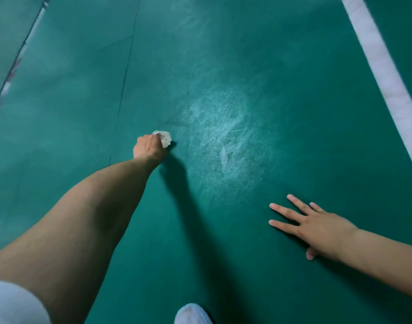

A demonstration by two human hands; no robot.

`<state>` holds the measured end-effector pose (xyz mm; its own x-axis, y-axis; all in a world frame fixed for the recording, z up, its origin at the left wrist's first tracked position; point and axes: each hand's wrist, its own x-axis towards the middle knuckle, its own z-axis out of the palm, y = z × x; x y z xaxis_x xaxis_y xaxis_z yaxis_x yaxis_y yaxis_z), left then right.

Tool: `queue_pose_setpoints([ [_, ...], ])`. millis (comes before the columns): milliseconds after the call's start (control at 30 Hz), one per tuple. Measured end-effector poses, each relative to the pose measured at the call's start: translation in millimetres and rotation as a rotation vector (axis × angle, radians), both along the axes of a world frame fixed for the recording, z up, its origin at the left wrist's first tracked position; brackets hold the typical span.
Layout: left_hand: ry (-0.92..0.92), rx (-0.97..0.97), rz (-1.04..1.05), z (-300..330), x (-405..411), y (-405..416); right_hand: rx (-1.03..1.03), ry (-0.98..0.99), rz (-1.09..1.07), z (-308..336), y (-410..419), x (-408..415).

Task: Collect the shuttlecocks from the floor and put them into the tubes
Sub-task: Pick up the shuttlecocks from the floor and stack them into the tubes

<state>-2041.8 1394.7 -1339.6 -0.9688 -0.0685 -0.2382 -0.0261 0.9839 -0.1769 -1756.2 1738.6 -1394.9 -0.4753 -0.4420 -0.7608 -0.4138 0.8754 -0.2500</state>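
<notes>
**Left hand on a shuttle at the floor seam**

Taking the seam in the green floor as the marker: far left of it runs a blurred mat edge. Just right of the seam's lower stretch, the left hand reaches down at full arm's length, its fingers curled round a white shuttle. Only the feather skirt shows past the knuckles; the cork end is hidden in the hand. The shuttle sits low, at or just above the floor beside its own small shadow; I cannot tell whether it is lifted yet.

Its long axis seems to run roughly from upper left to lower right, skirt fanning toward the lower right, away from the seam, though blur makes this a judgement only.

Farther right of the seam lies a pale scuffed patch, then the right hand, fingers straight and spread, holding nothing; whether it touches the floor is unclear. Well right of everything runs a white line. A shoe tip shows at the bottom.

Risks, as I judge them: a squeeze on the skirt could crush or bend feathers; a shallow grip could let the shuttle slip on the way up. No tube is in view, so it must be carried somewhere, and it will need turning before it goes in
</notes>
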Motion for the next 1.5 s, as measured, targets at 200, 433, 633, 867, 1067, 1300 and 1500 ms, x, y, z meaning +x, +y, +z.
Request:
queue_pose_setpoints([
  [200,-0.013,0.330,-0.430,-16,43,94,-0.030,0.005,-0.028,18,4,-2],
  [433,-0.183,0.632,-0.701,17,140,242,0.042,0.095,-0.184,71,59,1],
  [633,-0.034,0.820,-0.872,48,211,379,0.327,0.237,-0.279,160,217,66],
  [867,-0.171,0.915,-1.168,94,335,566,0.399,0.242,-0.661,185,370,254],
  [1067,-0.375,0.998,-1.330,101,490,703,0.408,0.306,-1.228,153,462,441],
  [1300,-0.544,1.036,-1.491,87,658,821,0.516,0.333,-1.688,119,543,621],
  [1500,-0.622,0.985,-1.569,62,748,880,0.733,0.380,-2.017,105,611,746],
])
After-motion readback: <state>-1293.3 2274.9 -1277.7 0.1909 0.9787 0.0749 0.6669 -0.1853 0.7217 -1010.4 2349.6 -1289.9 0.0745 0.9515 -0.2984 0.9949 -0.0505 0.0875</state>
